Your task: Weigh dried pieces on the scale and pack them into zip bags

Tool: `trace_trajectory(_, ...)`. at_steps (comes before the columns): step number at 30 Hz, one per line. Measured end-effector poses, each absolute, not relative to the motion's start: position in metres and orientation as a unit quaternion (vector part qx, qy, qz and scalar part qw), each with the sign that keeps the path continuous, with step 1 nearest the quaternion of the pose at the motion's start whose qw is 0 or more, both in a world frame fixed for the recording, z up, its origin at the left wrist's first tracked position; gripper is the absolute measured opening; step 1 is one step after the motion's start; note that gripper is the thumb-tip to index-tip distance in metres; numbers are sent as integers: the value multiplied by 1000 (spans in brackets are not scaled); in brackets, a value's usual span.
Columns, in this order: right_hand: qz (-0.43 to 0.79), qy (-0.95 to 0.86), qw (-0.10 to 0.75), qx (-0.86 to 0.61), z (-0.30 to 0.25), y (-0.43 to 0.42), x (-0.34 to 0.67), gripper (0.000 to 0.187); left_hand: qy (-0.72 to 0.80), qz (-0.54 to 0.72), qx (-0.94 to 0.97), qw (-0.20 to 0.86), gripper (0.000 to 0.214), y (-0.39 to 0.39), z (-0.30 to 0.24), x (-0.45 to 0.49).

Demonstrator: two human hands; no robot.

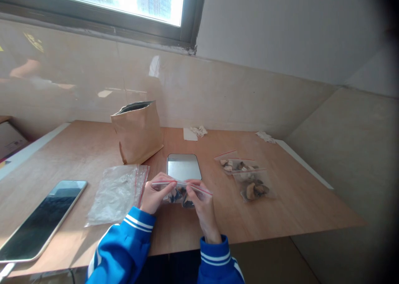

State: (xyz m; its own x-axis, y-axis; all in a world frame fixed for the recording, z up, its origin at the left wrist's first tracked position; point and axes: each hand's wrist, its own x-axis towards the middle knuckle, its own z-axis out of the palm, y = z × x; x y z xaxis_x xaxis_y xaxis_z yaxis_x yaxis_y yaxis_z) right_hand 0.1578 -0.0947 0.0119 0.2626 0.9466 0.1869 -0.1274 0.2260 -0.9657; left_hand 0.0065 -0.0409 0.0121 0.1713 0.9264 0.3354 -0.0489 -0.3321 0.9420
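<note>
My left hand (157, 194) and my right hand (201, 203) both pinch the red-striped top edge of a small clear zip bag (180, 192) holding dark and pale pieces. The bag is held just above the wooden table (280, 209), in front of a small silver scale (183, 166). Both my sleeves are blue with white stripes.
A brown paper bag (139, 130) stands open behind the scale. A stack of unfilled zip bags (116, 192) lies to the left, and a large phone or tablet (43, 219) further left. Filled zip bags (249, 178) lie at right. Crumpled tissue (196, 131) sits by the wall.
</note>
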Motion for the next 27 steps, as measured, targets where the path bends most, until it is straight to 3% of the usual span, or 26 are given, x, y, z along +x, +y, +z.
trace_trajectory(19,311,-458,631,-544,10,-94,148,19,317,511,656,456,10,-44,13,7)
trace_trajectory(27,322,-487,626,-517,10,-94,144,18,327,521,643,456,11,-45,13,8)
